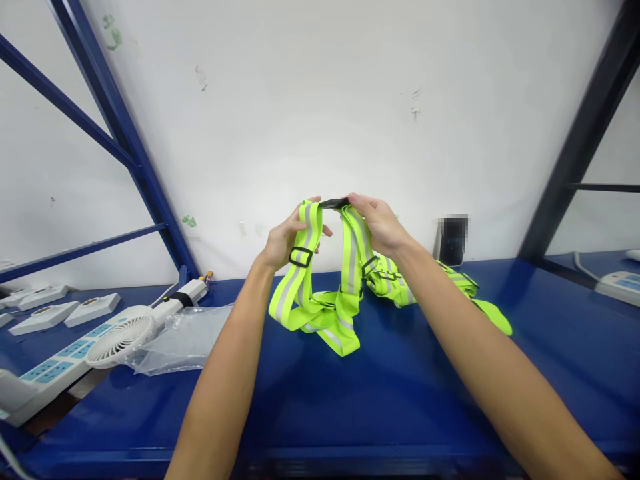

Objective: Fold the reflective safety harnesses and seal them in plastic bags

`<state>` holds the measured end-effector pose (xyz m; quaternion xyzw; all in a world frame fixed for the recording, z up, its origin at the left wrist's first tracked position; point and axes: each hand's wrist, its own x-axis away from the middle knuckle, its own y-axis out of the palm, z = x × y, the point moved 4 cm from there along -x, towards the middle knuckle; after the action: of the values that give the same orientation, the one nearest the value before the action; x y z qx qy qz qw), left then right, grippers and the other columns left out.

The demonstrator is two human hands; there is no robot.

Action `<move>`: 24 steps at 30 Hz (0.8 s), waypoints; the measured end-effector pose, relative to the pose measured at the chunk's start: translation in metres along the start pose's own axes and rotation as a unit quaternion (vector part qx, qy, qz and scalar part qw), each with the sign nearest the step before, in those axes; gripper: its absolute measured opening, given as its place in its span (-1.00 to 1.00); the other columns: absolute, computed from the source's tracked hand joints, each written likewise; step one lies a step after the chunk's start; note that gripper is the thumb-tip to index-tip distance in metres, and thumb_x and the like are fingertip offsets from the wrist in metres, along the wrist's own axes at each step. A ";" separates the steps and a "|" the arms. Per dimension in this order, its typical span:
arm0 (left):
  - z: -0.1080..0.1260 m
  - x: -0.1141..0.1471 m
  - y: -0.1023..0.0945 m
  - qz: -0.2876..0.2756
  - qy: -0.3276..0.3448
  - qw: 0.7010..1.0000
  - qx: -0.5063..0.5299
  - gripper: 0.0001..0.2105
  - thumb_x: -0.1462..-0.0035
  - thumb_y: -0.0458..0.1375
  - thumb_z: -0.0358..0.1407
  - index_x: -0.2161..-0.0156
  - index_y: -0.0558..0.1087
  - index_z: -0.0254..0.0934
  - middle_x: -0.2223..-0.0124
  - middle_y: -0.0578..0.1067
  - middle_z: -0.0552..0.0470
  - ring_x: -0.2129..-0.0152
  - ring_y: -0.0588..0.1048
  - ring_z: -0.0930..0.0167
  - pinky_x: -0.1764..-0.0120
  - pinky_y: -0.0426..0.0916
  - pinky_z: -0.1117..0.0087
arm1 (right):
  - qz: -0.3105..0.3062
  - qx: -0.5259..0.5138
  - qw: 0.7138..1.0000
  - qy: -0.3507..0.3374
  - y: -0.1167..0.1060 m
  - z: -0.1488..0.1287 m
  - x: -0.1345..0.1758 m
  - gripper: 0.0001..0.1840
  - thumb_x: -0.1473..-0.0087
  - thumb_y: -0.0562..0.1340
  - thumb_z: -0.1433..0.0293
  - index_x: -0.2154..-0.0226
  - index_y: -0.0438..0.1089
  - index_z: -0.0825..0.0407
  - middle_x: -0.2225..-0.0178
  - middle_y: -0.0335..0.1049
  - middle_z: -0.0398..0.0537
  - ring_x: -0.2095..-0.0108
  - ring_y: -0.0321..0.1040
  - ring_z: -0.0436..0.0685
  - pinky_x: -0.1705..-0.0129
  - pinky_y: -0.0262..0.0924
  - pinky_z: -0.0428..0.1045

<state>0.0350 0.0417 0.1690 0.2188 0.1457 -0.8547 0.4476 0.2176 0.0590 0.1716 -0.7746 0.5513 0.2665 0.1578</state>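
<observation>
Over the table, your left hand and right hand pinch the straps, held up but with loops ungathered.

white fan beside power strip | clear plastic bag | black object near wall

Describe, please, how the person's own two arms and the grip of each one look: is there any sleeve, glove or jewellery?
The left arm and right arm are bare as far as they show, with no sleeve in view. The left grip and right grip are ungloved hands. No watch or bracelet shows; some fingers are hidden.
</observation>
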 end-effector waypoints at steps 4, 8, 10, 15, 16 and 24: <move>-0.004 0.000 0.005 0.008 -0.002 1.000 -0.031 -0.27 -0.05 0.23 -0.10 -0.29 0.10 -0.20 0.16 0.57 -0.10 0.40 0.58 0.29 0.24 0.46 0.22 | 0.036 -0.052 0.998 -0.007 -0.002 -0.004 0.001 -0.53 0.12 0.43 0.02 0.29 0.49 0.04 0.35 0.45 -0.06 0.34 0.37 0.09 0.30 0.30 0.02; -0.009 -0.004 0.008 0.054 -0.001 0.997 -0.047 -0.30 -0.01 0.36 -0.16 -0.21 0.18 -0.21 0.12 0.57 -0.12 0.31 0.60 0.29 0.16 0.47 0.20 | 0.035 -0.048 0.998 -0.016 -0.004 -0.002 -0.001 -0.53 0.16 0.47 0.11 0.22 0.50 0.02 0.28 0.50 -0.05 0.27 0.41 0.11 0.20 0.33 0.05; -0.011 -0.005 0.008 0.068 -0.004 0.997 -0.041 -0.40 0.00 0.37 -0.17 -0.11 0.30 -0.27 0.13 0.57 -0.13 0.34 0.60 0.32 0.17 0.49 0.22 | 0.026 -0.045 0.998 -0.021 -0.005 -0.001 -0.002 -0.52 0.15 0.47 0.14 0.19 0.49 0.01 0.27 0.52 -0.05 0.24 0.43 0.13 0.14 0.34 0.08; -0.011 -0.006 0.004 0.084 -0.010 0.996 -0.037 -0.45 0.05 0.39 -0.25 -0.06 0.35 -0.30 0.24 0.58 -0.04 0.56 0.53 0.47 0.36 0.49 0.34 | -0.012 -0.032 0.999 -0.043 -0.003 -0.002 0.000 -0.51 0.13 0.46 0.18 0.12 0.46 -0.02 0.25 0.52 -0.07 0.19 0.46 0.16 0.05 0.35 0.13; -0.011 -0.006 0.003 0.092 -0.008 0.995 -0.029 -0.45 0.06 0.39 -0.29 -0.05 0.35 -0.30 0.27 0.58 -0.01 0.58 0.51 0.49 0.38 0.49 0.35 | -0.024 -0.024 0.998 -0.048 -0.002 -0.003 0.001 -0.48 0.13 0.47 0.19 0.09 0.45 -0.04 0.23 0.52 -0.07 0.17 0.46 0.17 0.02 0.35 0.15; -0.012 -0.005 -0.001 0.132 -0.028 0.990 -0.038 -0.47 0.09 0.28 -0.39 -0.05 0.30 -0.27 0.24 0.54 -0.03 0.57 0.49 0.48 0.42 0.47 0.35 | -0.071 0.024 0.997 -0.033 0.001 -0.001 0.002 -0.19 0.15 0.46 0.27 -0.16 0.26 -0.04 0.03 0.46 0.06 -0.04 0.38 0.30 -0.12 0.31 0.25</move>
<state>0.0394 0.0510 0.1614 0.1945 0.1354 -0.7877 0.5687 0.2172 0.0567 0.1712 -0.7987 0.4957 0.2669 0.2125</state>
